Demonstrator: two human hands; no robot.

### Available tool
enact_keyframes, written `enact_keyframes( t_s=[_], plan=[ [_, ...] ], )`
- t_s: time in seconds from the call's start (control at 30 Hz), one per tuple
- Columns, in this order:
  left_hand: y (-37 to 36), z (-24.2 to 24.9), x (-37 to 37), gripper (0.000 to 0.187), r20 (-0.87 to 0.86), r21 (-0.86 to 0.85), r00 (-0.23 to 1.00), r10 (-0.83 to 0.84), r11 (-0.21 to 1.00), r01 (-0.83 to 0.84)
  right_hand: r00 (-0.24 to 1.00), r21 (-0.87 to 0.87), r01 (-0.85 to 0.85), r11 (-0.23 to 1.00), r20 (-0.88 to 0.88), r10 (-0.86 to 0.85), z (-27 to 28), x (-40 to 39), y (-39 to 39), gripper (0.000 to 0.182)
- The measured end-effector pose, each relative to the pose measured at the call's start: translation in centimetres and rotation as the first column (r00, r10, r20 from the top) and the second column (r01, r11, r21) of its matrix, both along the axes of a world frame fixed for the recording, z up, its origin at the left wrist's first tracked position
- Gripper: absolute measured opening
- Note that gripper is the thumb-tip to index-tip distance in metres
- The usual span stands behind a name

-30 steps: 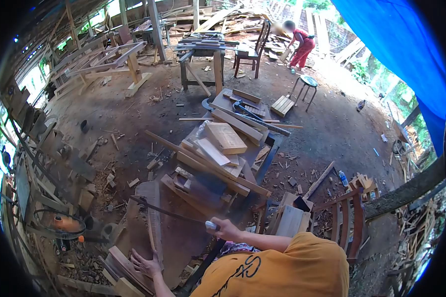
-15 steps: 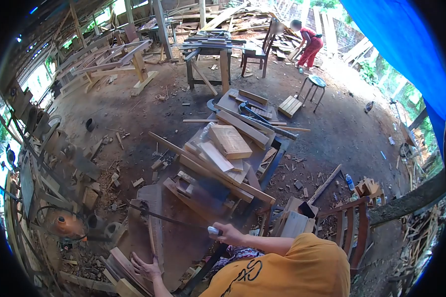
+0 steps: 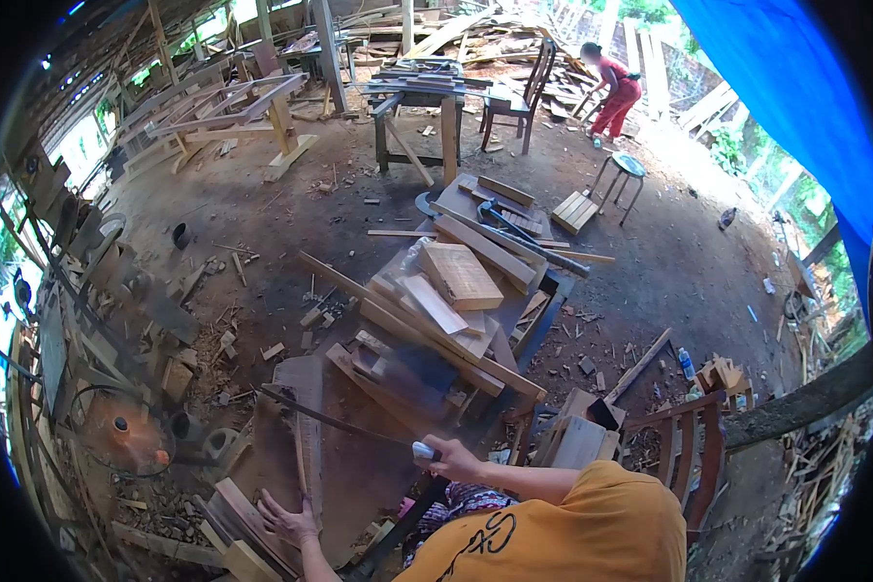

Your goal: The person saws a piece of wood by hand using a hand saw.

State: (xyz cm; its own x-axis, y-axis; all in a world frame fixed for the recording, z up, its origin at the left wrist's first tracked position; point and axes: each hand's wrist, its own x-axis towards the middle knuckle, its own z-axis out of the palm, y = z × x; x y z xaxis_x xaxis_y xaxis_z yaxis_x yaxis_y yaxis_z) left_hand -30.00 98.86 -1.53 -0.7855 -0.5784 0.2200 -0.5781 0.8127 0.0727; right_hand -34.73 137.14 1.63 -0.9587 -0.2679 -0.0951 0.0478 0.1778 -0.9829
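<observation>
Long, thin dark blade with pale handle [image 3: 339,419] (too soft to name; likely metal) spans over a wide brown wooden surface [image 3: 354,490]. Right hand [image 3: 456,464] wrapped round the handle, the proper hold; should be light, springy. Left hand [image 3: 288,524] splayed over stacked brown boards [image 3: 246,524]. Versus half a second ago: grip same, scene slightly further right.

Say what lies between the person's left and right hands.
In the head view, a dusty, flat brown surface fills the stretch between the left hand and right hand; no separate piece shows clearly there.
</observation>
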Motion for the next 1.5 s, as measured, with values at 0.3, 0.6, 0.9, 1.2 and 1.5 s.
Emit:
enact_keyframes(
  t_s=[0.3, 0.6, 0.9, 1.2, 1.5],
  plan=[
    [0.1, 0.0, -0.2, 0.099, 0.001, -0.009, 1.0, -0.01, 1.0, 0.01, 0.998, 0.038, -0.002, 0.999, -0.064, 0.004, 1.3, 0.1, -3.6, 0.026],
    [-0.3, -0.3, 0.1, 0.101, 0.041, 0.002, 0.999, 0.006, 1.0, -0.006, 0.997, 0.079, -0.031, 0.996, -0.065, 0.036, 1.0, 1.1, -7.4, 0.026],
    [-0.8, 0.5, 0.3, 0.088, -0.042, 0.079, 0.997, -0.068, 0.994, 0.071, 1.0, 0.084, -0.01, 0.996, 0.02, 0.008, 4.0, 2.3, -10.5, 0.025],
    [-0.5, 1.2, 0.4, 0.083, -0.08, 0.107, 0.995, -0.057, 0.992, 0.066, 0.784, 0.264, -0.319, 0.91, -0.467, 0.41, 12.0, -8.3, -14.4, 0.025],
    [-0.2, 0.4, -0.1, 0.082, 0.0, 0.098, 0.999, -0.046, 0.994, 0.046, 0.098, 0.495, -0.584, 0.643, -0.744, 0.661, 32.5, -10.0, -30.4, 0.035]
  ],
)
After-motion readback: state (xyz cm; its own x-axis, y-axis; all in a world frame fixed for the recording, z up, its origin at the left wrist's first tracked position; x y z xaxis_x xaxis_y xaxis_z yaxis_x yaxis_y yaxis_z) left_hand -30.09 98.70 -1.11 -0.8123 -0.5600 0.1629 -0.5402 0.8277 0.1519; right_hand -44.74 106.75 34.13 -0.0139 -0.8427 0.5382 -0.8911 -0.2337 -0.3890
